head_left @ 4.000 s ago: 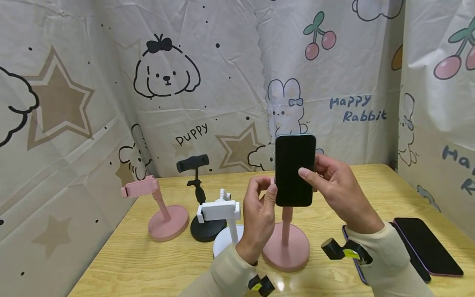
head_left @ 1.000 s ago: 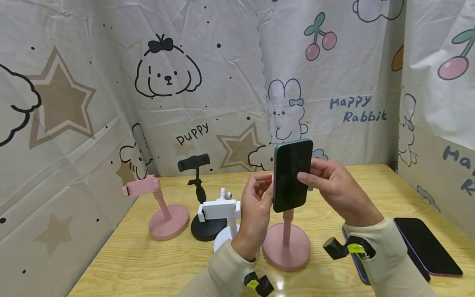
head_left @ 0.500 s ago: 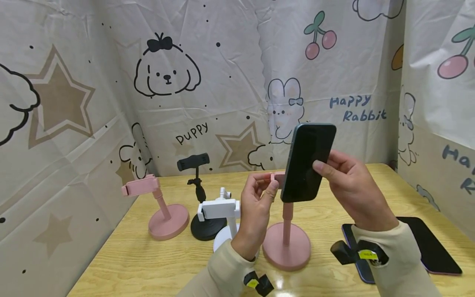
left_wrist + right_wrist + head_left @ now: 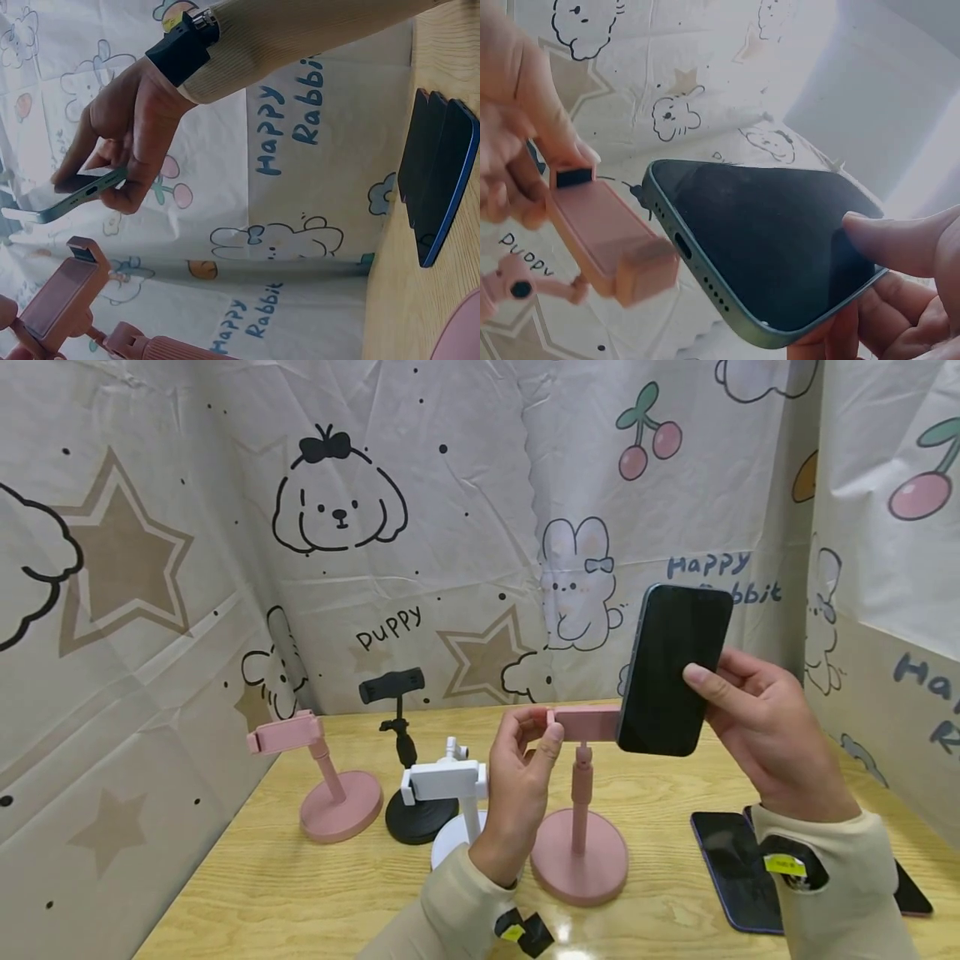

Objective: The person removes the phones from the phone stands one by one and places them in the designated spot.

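Note:
In the head view, my right hand [image 4: 780, 731] grips a smartphone [image 4: 671, 672], thumb across its dark screen and fingers behind it. The phone stands nearly upright, tilted a little, just right of a pink phone stand [image 4: 579, 864]. My left hand [image 4: 519, 781] pinches the left end of that stand's clamp [image 4: 588, 725] between thumb and fingers. The right wrist view shows the clamp's cradle [image 4: 604, 225] with nothing in it, beside the phone's port end [image 4: 682, 245]. The phone's greenish edge [image 4: 88, 191] shows from below in the left wrist view.
Left of my hands stand another pink stand [image 4: 341, 806], a black stand [image 4: 422, 817] and a white stand [image 4: 447, 782]. Several dark phones [image 4: 735, 872] lie overlapping on the wooden table [image 4: 645, 910] at right, partly under my right sleeve. Printed cloth [image 4: 465, 485] walls the back and sides.
The phone was in front of the pink stand's clamp; my right hand has drawn it right and up, uncovering the clamp. My left hand has kept its place at the clamp's end.

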The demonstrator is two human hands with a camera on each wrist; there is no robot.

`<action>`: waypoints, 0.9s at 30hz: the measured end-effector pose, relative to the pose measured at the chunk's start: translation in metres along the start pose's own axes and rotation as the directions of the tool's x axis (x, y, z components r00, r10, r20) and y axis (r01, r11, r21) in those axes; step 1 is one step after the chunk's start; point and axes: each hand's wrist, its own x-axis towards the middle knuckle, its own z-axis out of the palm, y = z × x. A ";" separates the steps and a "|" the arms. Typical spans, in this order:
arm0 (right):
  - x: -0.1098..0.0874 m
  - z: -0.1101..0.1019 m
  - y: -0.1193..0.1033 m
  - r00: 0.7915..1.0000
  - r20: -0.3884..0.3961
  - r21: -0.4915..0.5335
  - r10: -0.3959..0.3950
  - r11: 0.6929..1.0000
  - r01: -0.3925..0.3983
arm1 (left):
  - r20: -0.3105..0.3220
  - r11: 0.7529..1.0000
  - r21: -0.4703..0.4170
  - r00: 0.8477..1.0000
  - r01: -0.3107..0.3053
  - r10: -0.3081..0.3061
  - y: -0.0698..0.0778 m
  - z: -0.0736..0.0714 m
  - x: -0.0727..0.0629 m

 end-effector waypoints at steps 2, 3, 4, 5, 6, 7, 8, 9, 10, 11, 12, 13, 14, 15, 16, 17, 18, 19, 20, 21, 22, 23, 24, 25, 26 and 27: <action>0.000 -0.003 0.001 1.000 -0.023 -0.002 0.013 1.000 -0.013 | 0.000 1.000 0.001 1.000 -0.004 0.004 0.000 0.000 0.000; 0.000 -0.005 0.001 0.999 -0.034 -0.007 0.020 1.000 -0.020 | 0.000 1.000 -0.001 1.000 -0.005 0.005 0.000 0.001 0.000; 0.001 -0.006 0.002 0.998 -0.048 -0.019 0.028 0.999 -0.029 | 0.000 1.000 -0.004 1.000 -0.006 0.006 0.000 0.001 0.000; 0.002 -0.008 0.003 0.997 -0.063 -0.032 0.034 0.999 -0.036 | 0.002 1.000 -0.007 1.000 -0.006 0.006 0.000 0.001 0.000; 0.002 -0.010 0.003 0.996 -0.082 -0.048 0.039 0.998 -0.043 | 0.003 1.000 -0.008 1.000 -0.006 0.006 0.000 0.001 0.000; 0.002 -0.011 0.004 0.994 -0.102 -0.066 0.050 0.996 -0.057 | 0.005 1.000 -0.008 1.000 -0.008 0.008 0.000 0.001 0.000; 0.003 -0.013 0.004 0.991 -0.120 -0.086 0.060 0.994 -0.071 | 0.006 1.000 -0.007 1.000 -0.008 0.008 0.000 0.001 0.000; 0.004 -0.015 0.005 0.987 -0.143 -0.118 0.072 0.989 -0.089 | 0.008 1.000 -0.008 1.000 -0.008 0.009 0.000 0.001 0.000; 0.004 -0.016 0.005 0.984 -0.156 -0.134 0.082 0.986 -0.103 | 0.010 1.000 -0.007 1.000 -0.009 0.009 0.000 0.001 0.000; 0.004 -0.018 0.005 0.982 -0.166 -0.154 0.089 0.981 -0.115 | 0.012 1.000 -0.004 1.000 -0.009 0.009 0.000 0.001 0.000; 0.004 -0.020 0.006 0.981 -0.170 -0.170 0.097 0.977 -0.126 | 0.013 1.000 0.000 1.000 -0.009 0.009 0.000 0.001 0.000; 0.005 -0.021 0.006 0.980 -0.171 -0.178 0.105 0.975 -0.135 | 0.014 1.000 0.002 1.000 -0.008 0.008 0.000 0.001 0.000; 0.005 -0.022 0.006 0.979 -0.169 -0.191 0.111 0.971 -0.143 | 0.015 1.000 0.002 1.000 -0.008 0.008 0.000 0.001 0.001; 0.005 -0.023 0.006 0.978 -0.173 -0.207 0.119 0.966 -0.155 | 0.015 1.000 0.003 1.000 -0.009 0.009 0.000 0.000 0.001; 0.005 -0.023 0.006 0.976 -0.175 -0.222 0.130 0.960 -0.168 | 0.016 1.000 0.004 1.000 -0.011 0.011 0.000 0.000 0.001; 0.006 -0.023 0.006 0.973 -0.183 -0.250 0.140 0.951 -0.183 | 0.016 1.000 0.007 1.000 -0.011 0.011 0.000 0.000 0.001; 0.006 -0.022 0.006 0.971 -0.188 -0.267 0.151 0.943 -0.198 | 0.016 1.000 0.006 1.000 -0.013 0.013 0.000 0.000 0.001; 0.007 -0.022 0.006 0.969 -0.187 -0.283 0.162 0.936 -0.211 | 0.015 1.000 0.008 1.000 -0.015 0.015 0.000 0.000 0.001; 0.007 -0.022 0.006 0.967 -0.187 -0.314 0.171 0.923 -0.224 | 0.014 1.000 0.008 1.000 -0.018 0.018 0.000 0.000 0.001; 0.007 -0.022 0.006 0.966 -0.184 -0.329 0.180 0.915 -0.233 | 0.014 1.000 0.013 1.000 -0.021 0.021 0.000 0.000 0.001; 0.007 -0.022 0.007 0.966 -0.177 -0.353 0.187 0.904 -0.240 | 0.015 1.000 0.018 1.000 -0.023 0.023 0.000 0.000 0.001; 0.006 -0.023 0.008 0.967 -0.169 -0.383 0.190 0.891 -0.242 | 0.018 0.999 0.026 1.000 -0.025 0.024 -0.001 0.000 0.001; 0.005 -0.024 0.010 0.968 -0.161 -0.413 0.194 0.877 -0.244 | 0.022 0.999 0.029 0.999 -0.026 0.026 -0.001 0.000 0.001; 0.005 -0.024 0.011 0.968 -0.152 -0.452 0.201 0.857 -0.249 | 0.022 0.999 0.034 0.999 -0.026 0.026 -0.002 0.000 0.001; 0.004 -0.025 0.013 0.966 -0.149 -0.492 0.210 0.832 -0.257 | 0.023 0.999 0.037 0.999 -0.027 0.026 -0.002 -0.001 0.001; 0.003 -0.026 0.015 0.965 -0.143 -0.525 0.219 0.810 -0.261 | 0.024 0.999 0.043 0.999 -0.028 0.027 -0.002 -0.001 0.001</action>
